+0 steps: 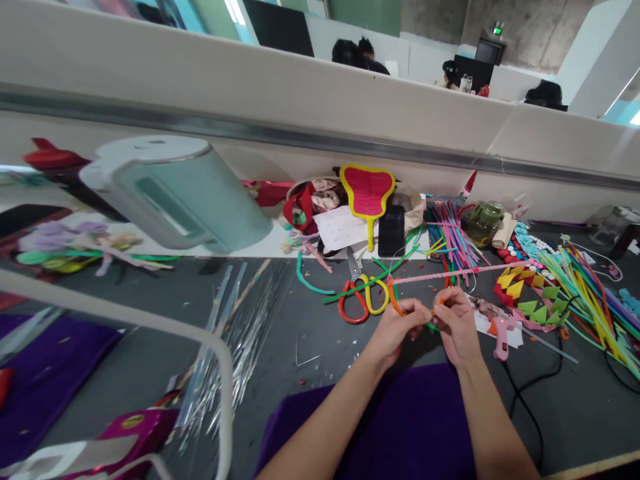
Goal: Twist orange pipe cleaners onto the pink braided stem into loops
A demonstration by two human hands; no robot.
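My left hand [403, 327] pinches an orange pipe cleaner [395, 297], which curves up from the fingers. Close by on its right, my right hand [454, 323] is closed on an orange piece at its fingertips, seemingly part of the same pipe cleaner. A bit of green [432, 327] shows between the hands. Scissors [361, 291] with a red and a yellow handle lie just left of my left hand. Behind the hands stretches a long pink twisted strand [450, 273]. A pink glue gun [502, 337] rests right of my right hand.
A mint kettle [185, 193] stands at the back left. Thin metal wires [250, 327] and clear sticks lie left of the hands. Bundled coloured pipe cleaners [453, 233], a red and yellow fan-shaped piece [367, 190] and a phone [391, 231] sit behind. A black cable [530, 387] runs at right.
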